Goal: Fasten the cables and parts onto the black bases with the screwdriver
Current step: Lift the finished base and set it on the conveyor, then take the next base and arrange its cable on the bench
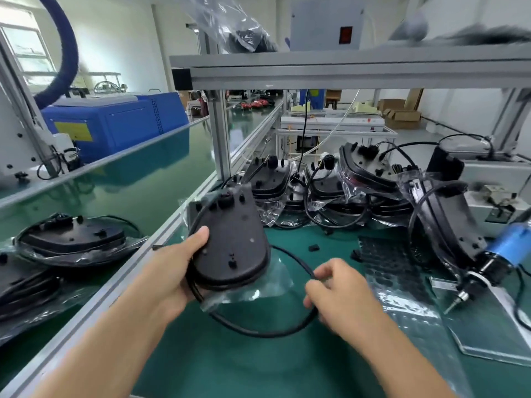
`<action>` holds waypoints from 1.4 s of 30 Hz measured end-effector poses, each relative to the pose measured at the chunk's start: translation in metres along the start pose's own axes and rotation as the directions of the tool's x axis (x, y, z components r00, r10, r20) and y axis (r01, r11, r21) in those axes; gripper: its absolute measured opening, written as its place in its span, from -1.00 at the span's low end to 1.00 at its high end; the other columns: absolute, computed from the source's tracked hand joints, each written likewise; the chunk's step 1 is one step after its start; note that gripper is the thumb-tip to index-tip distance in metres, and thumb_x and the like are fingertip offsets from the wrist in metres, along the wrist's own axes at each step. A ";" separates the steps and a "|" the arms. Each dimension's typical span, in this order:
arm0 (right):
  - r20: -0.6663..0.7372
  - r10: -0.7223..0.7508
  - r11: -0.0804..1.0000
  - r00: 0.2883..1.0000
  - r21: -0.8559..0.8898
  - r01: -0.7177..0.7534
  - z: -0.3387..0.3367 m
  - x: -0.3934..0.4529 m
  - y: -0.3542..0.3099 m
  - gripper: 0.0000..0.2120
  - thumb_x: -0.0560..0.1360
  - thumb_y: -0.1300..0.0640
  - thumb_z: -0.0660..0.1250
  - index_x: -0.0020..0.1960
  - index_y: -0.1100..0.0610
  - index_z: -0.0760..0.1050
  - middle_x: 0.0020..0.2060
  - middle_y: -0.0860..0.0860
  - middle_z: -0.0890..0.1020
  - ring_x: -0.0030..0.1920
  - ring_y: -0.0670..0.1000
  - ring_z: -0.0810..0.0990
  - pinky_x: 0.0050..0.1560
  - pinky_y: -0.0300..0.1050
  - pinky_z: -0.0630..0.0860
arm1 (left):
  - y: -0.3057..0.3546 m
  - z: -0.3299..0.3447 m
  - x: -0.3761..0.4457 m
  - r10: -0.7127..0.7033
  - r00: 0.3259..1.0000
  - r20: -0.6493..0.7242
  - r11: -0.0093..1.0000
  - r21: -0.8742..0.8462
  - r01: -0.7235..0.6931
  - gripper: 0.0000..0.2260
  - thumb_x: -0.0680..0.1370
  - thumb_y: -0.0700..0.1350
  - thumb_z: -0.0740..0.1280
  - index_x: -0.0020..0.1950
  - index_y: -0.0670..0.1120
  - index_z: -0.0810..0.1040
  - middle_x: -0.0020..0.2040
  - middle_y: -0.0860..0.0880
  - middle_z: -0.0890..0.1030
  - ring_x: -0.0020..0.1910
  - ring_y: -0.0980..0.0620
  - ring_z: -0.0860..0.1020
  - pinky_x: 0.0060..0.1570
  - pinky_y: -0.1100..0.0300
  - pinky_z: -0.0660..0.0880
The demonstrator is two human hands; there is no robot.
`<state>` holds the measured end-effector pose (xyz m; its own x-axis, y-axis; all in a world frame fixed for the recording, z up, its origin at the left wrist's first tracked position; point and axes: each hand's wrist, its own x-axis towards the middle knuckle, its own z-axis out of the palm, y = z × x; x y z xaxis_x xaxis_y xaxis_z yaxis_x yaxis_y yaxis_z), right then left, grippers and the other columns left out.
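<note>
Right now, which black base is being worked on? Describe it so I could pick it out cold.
Start at the green mat in front of the aluminium upright. Before the pile of bagged bases at the mat's back, one black base is lifted in the left hand. Unlike its neighbours, it is half out of its bag, its cable looping to the right hand.

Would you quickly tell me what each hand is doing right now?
Left hand: grips the black base.
Right hand: pinches the black cable.
</note>
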<state>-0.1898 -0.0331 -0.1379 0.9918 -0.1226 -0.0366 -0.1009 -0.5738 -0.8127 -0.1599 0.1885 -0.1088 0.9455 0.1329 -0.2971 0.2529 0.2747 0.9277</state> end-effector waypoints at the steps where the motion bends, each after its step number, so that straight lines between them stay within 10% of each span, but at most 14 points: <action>1: -0.071 -0.003 0.997 0.997 0.073 0.008 -0.002 -0.012 0.007 -0.90 0.45 0.11 0.27 -0.08 -0.05 0.38 -0.32 -0.05 0.65 -0.35 -0.08 0.55 -0.24 -0.10 0.51 | -0.008 0.002 -0.002 -0.020 1.000 0.004 0.997 0.073 0.020 -0.71 0.51 -0.02 0.38 0.10 -0.21 0.62 -0.03 -0.15 0.71 -0.03 -0.15 0.68 0.12 -0.18 0.54; 6: -0.549 -0.203 0.966 0.811 0.025 0.259 -0.003 -0.062 0.036 -0.70 0.43 0.08 0.22 0.14 -0.13 0.46 -0.27 -0.35 0.62 -0.35 -0.25 0.55 -0.26 -0.56 0.35 | -0.052 0.024 -0.011 -0.133 0.984 0.117 0.956 0.275 0.096 -0.64 0.48 0.05 0.41 0.00 -0.26 0.58 -0.12 -0.18 0.70 -0.16 -0.16 0.66 -0.01 0.01 0.55; 12: -0.590 -0.346 0.930 0.729 -0.112 0.350 -0.025 -0.077 0.048 -0.60 0.48 0.15 0.21 0.24 -0.19 0.46 -0.18 -0.30 0.63 -0.38 -0.27 0.50 -0.30 -0.58 0.32 | -0.068 0.061 -0.015 -0.156 0.951 0.268 0.926 0.375 0.046 -0.52 0.48 0.13 0.39 0.12 -0.27 0.48 -0.05 -0.20 0.70 -0.12 -0.13 0.67 0.10 -0.11 0.54; 21: -0.436 -0.283 0.920 0.854 0.128 0.370 -0.034 -0.076 0.044 -0.68 0.53 0.06 0.26 0.11 -0.37 0.45 -0.35 -0.17 0.66 -0.51 -0.19 0.49 -0.41 -0.47 0.38 | -0.056 0.055 -0.003 0.001 0.906 0.422 0.434 0.816 -0.381 -0.50 0.51 0.33 0.17 -0.21 -0.11 0.45 -0.44 -0.04 0.62 -0.49 0.03 0.60 -0.26 0.12 0.57; 26: -0.302 -0.241 0.893 0.922 0.304 0.333 -0.041 -0.064 0.031 -0.59 0.46 0.23 0.33 0.05 -0.31 0.53 -0.36 0.00 0.66 -0.52 -0.14 0.45 -0.43 -0.36 0.39 | -0.042 0.038 -0.005 0.064 0.903 0.424 0.335 0.844 -0.420 -0.45 0.42 0.42 0.09 -0.18 -0.04 0.55 -0.37 -0.02 0.64 -0.48 0.10 0.61 -0.27 0.21 0.56; 29: -0.164 -0.291 0.856 0.943 0.395 0.333 -0.047 -0.056 0.014 -0.73 0.47 0.07 0.36 0.06 -0.30 0.54 -0.35 0.06 0.64 -0.46 -0.11 0.51 -0.42 -0.29 0.42 | -0.023 0.039 -0.002 0.292 0.917 0.272 0.637 0.660 -0.399 -0.37 0.34 0.51 0.14 -0.13 -0.01 0.64 -0.33 -0.05 0.67 -0.50 0.03 0.57 -0.45 0.18 0.48; 32: -0.053 -0.418 0.857 0.907 0.307 0.413 -0.039 -0.049 -0.002 -0.71 0.40 -0.02 0.35 0.08 -0.30 0.51 -0.34 -0.03 0.58 -0.38 -0.05 0.57 -0.35 -0.17 0.52 | -0.002 0.052 0.017 0.123 0.966 0.227 0.952 0.248 -0.179 -0.30 0.26 0.42 0.31 0.10 -0.12 0.57 -0.20 -0.15 0.70 -0.55 0.03 0.51 -0.64 0.30 0.34; 37: 0.019 -0.459 0.881 0.888 0.140 0.452 -0.003 -0.039 -0.023 -0.80 0.47 -0.14 0.28 0.08 -0.17 0.47 -0.38 -0.19 0.52 -0.36 -0.14 0.50 -0.31 -0.38 0.35 | 0.009 0.079 0.060 -0.083 0.975 0.205 0.996 0.037 0.078 -0.77 0.59 -0.10 0.29 0.15 -0.23 0.46 -0.25 -0.15 0.71 -0.56 0.17 0.52 -0.64 0.43 0.32; 42: 0.149 -0.278 0.883 0.949 0.429 0.191 0.018 -0.024 -0.038 -0.71 0.63 -0.05 0.16 -0.20 0.04 0.45 -0.58 -0.13 0.40 -0.52 -0.15 0.33 -0.40 -0.33 0.22 | -0.003 0.088 0.101 -0.139 0.976 0.166 0.990 -0.003 0.142 -0.84 0.66 -0.26 0.11 0.01 -0.21 0.47 -0.18 -0.14 0.64 -0.58 0.19 0.54 -0.66 0.43 0.29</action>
<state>-0.2082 0.0063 -0.1164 0.9810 0.1636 0.1045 0.1342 -0.1825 -0.9740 -0.0468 0.1172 -0.1220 0.9219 -0.0667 -0.3816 0.3836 0.2932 0.8757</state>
